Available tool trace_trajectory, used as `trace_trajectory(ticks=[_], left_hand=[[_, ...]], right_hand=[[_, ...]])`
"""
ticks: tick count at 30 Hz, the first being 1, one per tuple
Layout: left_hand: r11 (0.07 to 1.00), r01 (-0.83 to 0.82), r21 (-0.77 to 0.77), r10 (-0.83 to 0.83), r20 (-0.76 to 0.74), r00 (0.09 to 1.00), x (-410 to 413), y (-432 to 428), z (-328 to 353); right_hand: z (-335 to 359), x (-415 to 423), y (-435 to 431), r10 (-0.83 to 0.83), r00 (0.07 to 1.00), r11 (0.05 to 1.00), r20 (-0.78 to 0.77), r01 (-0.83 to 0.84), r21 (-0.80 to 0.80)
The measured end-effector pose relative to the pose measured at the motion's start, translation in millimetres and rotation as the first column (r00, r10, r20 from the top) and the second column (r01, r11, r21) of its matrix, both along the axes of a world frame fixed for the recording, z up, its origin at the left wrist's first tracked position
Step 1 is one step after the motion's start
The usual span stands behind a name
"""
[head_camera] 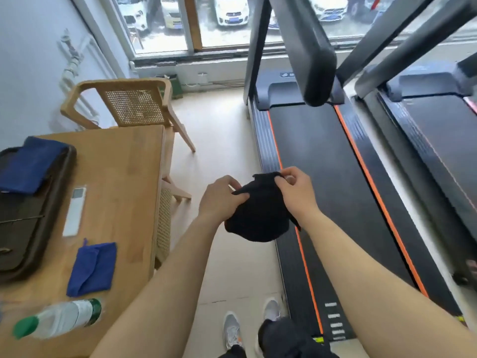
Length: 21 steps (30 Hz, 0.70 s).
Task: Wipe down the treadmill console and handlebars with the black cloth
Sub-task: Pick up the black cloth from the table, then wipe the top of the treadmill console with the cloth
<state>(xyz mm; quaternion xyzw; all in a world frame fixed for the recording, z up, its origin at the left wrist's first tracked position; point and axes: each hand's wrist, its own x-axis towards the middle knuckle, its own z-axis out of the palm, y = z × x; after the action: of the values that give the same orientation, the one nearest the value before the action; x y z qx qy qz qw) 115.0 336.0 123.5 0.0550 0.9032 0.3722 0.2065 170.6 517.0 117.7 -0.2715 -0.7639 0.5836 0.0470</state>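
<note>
The black cloth (258, 215) hangs bunched in front of me, over the floor beside the treadmill's left edge. My left hand (219, 197) pinches its left upper edge and my right hand (294, 189) pinches its top right corner. The treadmill (317, 156) runs ahead on the right, a black belt with orange stripes. One padded black handlebar (313, 63) reaches toward me at the top centre. The console is out of view above the frame.
A wooden table (124, 177) stands to my left with a dark tray (38, 228), two blue cloths (93, 270), a white remote (74, 210) and a lying water bottle (59, 319). A cane-backed chair (129, 104) stands behind it. A second treadmill (438, 140) is at the far right.
</note>
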Motion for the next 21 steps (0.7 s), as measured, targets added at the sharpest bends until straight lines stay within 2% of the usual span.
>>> trace_trajectory(ticks=[3, 7, 10, 12, 14, 17, 19, 21], left_hand=[[0.994, 0.102, 0.030, -0.102, -0.001, 0.995, 19.6, 45.1, 6.1], [0.951, 0.241, 0.194, -0.240, -0.028, 0.970, 53.6, 111.2, 18.9], [0.883, 0.337, 0.327, -0.341, -0.047, 0.939, 83.2, 164.1, 23.8], [0.831, 0.432, 0.349, -0.430, -0.090, 0.899, 103.3, 201.2, 21.8], [0.806, 0.494, 0.325, -0.482, -0.123, 0.867, 125.0, 240.5, 17.8], [0.809, 0.541, 0.231, -0.515, -0.166, 0.841, 156.6, 299.9, 14.0], [0.817, 0.552, 0.167, -0.524, -0.184, 0.832, 175.2, 335.7, 13.2], [0.851, 0.510, 0.128, -0.479, -0.211, 0.852, 192.8, 365.1, 15.0]], right_hand=[[3.9, 40.9, 40.7, -0.095, 0.995, 0.995, 0.007, 0.094, 0.042], [1.3, 94.8, 102.1, -0.148, 0.985, 0.989, 0.092, 0.147, 0.026], [-9.7, 135.5, 149.5, -0.201, 0.961, 0.979, 0.192, 0.192, 0.067], [-14.1, 160.6, 180.2, -0.206, 0.953, 0.976, 0.222, 0.185, 0.111], [-14.5, 182.7, 210.7, -0.196, 0.964, 0.979, 0.180, 0.180, 0.098], [-11.3, 209.8, 262.6, -0.036, 0.997, 0.999, 0.073, 0.035, 0.025], [-7.8, 224.1, 301.5, 0.155, 0.986, 0.987, 0.065, -0.158, 0.042], [-0.4, 234.5, 336.6, 0.241, 0.967, 0.965, 0.081, -0.247, 0.083]])
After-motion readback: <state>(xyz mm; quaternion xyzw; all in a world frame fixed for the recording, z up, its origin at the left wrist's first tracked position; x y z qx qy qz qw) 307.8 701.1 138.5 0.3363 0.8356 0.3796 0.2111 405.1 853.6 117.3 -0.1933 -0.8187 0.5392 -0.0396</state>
